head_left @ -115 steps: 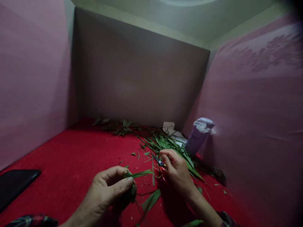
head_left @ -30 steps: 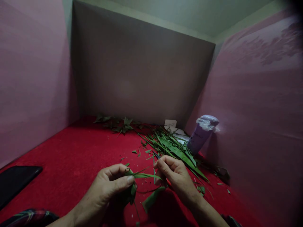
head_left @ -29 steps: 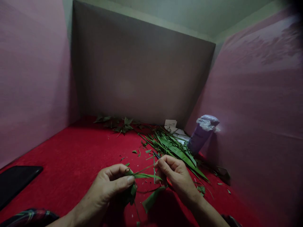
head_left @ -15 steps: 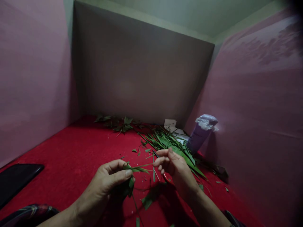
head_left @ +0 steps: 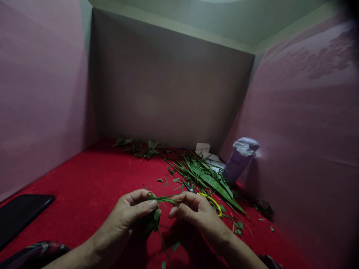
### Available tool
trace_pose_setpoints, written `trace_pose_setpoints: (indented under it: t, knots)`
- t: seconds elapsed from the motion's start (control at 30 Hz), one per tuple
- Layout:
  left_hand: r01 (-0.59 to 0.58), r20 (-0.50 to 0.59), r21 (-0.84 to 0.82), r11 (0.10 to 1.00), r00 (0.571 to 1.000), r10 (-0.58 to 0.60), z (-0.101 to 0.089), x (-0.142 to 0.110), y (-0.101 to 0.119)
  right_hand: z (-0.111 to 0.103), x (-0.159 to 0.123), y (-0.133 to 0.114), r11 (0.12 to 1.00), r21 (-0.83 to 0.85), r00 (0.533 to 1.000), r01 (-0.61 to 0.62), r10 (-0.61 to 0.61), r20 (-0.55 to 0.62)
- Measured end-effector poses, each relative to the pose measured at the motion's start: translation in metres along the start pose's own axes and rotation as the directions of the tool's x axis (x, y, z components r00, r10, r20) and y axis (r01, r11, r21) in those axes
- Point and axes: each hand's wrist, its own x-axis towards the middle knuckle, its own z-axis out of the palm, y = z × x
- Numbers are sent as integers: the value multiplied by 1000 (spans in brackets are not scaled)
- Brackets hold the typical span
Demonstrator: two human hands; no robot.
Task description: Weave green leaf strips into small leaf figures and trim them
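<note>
My left hand (head_left: 133,211) pinches a folded bundle of green leaf (head_left: 155,218) between thumb and fingers; much of the bundle is hidden behind the hand and in shadow. From its top, thin leaf strips (head_left: 165,199) stick out to the right. The fingers of my right hand (head_left: 196,211) are closed round the tips of these strips, with the thumb below. A thin stem hangs down from the bundle. Just beyond my right hand lie scissors (head_left: 211,200) with yellow handles and dark blades, partly covered by the fingers.
Long green leaves (head_left: 207,177) are heaped at the right, by white papers (head_left: 209,157) and a purple container (head_left: 238,160) with plastic wrap at its top. Leafy sprigs (head_left: 148,149) lie along the back wall. A flat black object (head_left: 25,213) rests at the left on the red cloth (head_left: 92,186).
My right hand has come down and left onto the tips of the leaf strips, its fingers closing there. This uncovers the scissors' yellow handles. My left hand keeps its grip on the bundle.
</note>
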Motion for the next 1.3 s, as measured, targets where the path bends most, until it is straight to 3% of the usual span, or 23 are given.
trace_pose_setpoints:
  t: [0.27,0.5,0.7,0.87,0.97,1.3]
  knots:
    - [12,-41,81,997,999,-9,-1,4,-3,2,-2,-1,999,-29,998,17,-19,-53]
    - [20,2,91,996,1000,-21,-5,4,-7,3,-2,-2,998,-56,1000,-7,6,-10]
    - [23,21,76,997,999,-25,-4,4,-8,-3,-5,-1,978,-195,997,69,-72,-6]
    - [31,22,51,998,999,-32,-1,4,-9,-3,-9,-4,895,-348,942,278,-326,-86]
    - [38,32,72,997,999,-40,0,4,-9,-1,-10,-7,851,-405,914,334,-398,-83]
    - [77,81,129,989,993,-87,-1,5,-13,5,-11,-4,554,-654,794,515,-596,120]
